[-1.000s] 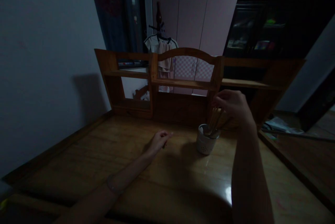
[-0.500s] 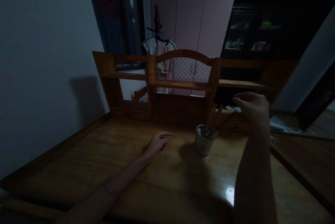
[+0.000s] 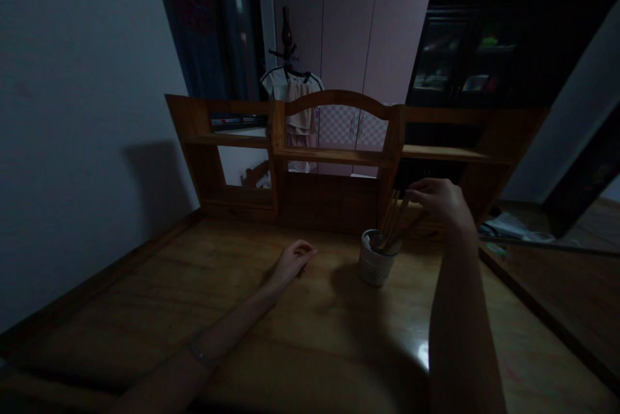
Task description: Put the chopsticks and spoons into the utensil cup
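My right hand (image 3: 438,201) is over the white perforated cup (image 3: 375,269), at the tops of several thin wooden sticks (image 3: 391,223) that stand in it. Its thumb and fingers come together in a pinch at the upper end of one stick. Whether the sticks are chopsticks or something else is too dark to tell. The sticks lean in different directions, and something pale shows inside the rim. To the left of the cup, my left hand (image 3: 293,260) rests low over the wooden table (image 3: 310,330). Its fingers curve loosely, with nothing visible in them.
A wooden shelf unit (image 3: 334,155) runs along the table's far edge, behind the cup. A white wall (image 3: 87,130) borders the left side. Clothes (image 3: 295,94) hang on a stand beyond, before a pink wardrobe (image 3: 346,46). The room is dim.
My right hand has come left and slightly down, from above the cup's right side to the stick tops. My left hand stays in place, its fingers more curled.
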Demonstrator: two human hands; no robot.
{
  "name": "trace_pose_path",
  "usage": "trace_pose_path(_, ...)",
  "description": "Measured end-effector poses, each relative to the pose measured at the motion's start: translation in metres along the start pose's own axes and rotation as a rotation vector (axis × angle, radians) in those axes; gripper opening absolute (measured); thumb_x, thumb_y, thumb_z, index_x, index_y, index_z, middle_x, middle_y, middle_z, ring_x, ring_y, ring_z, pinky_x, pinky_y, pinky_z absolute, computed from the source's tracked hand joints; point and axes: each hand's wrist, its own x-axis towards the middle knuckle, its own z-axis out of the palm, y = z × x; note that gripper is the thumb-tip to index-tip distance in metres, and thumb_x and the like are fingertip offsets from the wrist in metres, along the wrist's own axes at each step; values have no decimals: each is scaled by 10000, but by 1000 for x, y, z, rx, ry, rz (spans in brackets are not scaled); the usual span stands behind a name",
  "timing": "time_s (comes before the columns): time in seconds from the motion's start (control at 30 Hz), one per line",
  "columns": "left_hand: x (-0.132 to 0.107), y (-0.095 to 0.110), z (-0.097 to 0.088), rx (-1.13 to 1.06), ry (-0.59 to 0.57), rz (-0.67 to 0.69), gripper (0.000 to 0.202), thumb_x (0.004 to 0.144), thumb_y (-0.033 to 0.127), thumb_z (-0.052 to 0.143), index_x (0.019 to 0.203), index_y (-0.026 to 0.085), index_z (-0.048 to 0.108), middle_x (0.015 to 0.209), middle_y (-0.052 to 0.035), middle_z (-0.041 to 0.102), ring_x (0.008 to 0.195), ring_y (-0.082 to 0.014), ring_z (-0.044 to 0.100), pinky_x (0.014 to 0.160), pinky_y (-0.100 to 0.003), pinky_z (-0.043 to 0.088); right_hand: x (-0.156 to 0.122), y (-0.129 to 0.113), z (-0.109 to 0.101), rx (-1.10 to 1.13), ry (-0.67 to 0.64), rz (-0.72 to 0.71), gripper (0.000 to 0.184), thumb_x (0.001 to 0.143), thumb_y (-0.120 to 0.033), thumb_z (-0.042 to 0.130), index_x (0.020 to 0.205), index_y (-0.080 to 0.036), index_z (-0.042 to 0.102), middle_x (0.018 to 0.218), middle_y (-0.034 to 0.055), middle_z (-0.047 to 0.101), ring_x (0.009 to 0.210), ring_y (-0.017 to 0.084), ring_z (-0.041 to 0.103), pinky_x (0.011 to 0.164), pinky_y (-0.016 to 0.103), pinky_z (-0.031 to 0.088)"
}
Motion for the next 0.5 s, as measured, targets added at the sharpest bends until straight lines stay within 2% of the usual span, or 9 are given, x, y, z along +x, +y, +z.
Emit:
trace_pose_path(0.2, 1, 0, 0, -32, 28, -39, 331, 693, 441, 699, 848, 173, 581, 552, 59, 496, 414, -77, 450, 370, -161, 295, 3, 7, 9, 22, -9, 3, 276, 726, -308, 685, 964, -178, 731, 829, 88, 737, 758, 219, 692, 576, 242, 470)
trace_pose_path(0.5, 1, -1, 0, -83, 25, -93, 307, 695, 401, 679, 885, 176, 592, 549, 59, 495, 414, -78, 461, 385, -161, 308, 1, 6, 10, 48, -15, -5, 231, 738, -295, 670, 925, -176, 738, 804, 86, 735, 758, 220, 696, 570, 237, 472)
